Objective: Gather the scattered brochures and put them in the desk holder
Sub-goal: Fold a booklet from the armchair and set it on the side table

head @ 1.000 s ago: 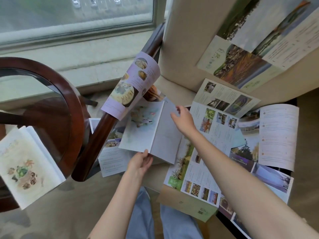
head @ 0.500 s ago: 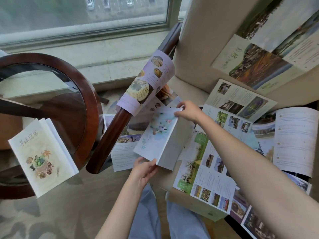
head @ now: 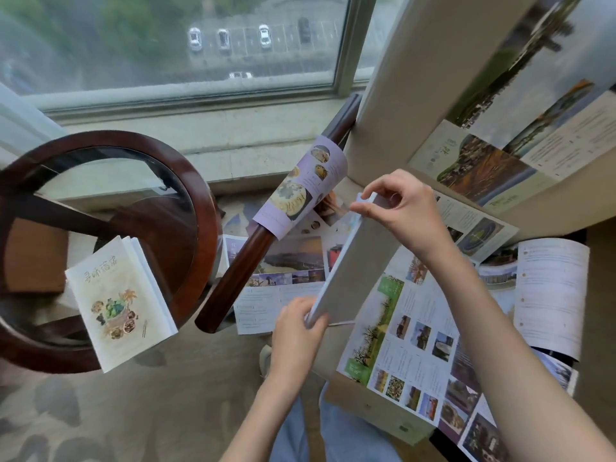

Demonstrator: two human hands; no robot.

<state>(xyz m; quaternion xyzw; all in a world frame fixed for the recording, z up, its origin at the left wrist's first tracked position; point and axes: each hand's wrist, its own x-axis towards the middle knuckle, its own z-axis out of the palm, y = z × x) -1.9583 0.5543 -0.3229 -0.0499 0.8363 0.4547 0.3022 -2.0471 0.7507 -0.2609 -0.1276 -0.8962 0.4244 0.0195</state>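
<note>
Gathering step, mid-pickup: both hands hold one closed brochure (head: 353, 271) up on edge over the chair seat. Left hand (head: 298, 323) pinches its near bottom corner. Right hand (head: 401, 211) pinches the far top corner, fingers curled on the edge. The brochure spans between the two hands, plain back to the camera.

Plenty not collected yet: purple brochure (head: 301, 190) draped over the wooden armrest (head: 233, 281), booklet (head: 120, 305) on the round glass table (head: 203, 211), fold-out sheet (head: 400, 348) spread on the seat just beside the held one, more on the chair back and the floor. Desk holder not in view.

Next move likely needs one hand freed to take the next sheet and stack it, edges squared so the pile slots in.
</note>
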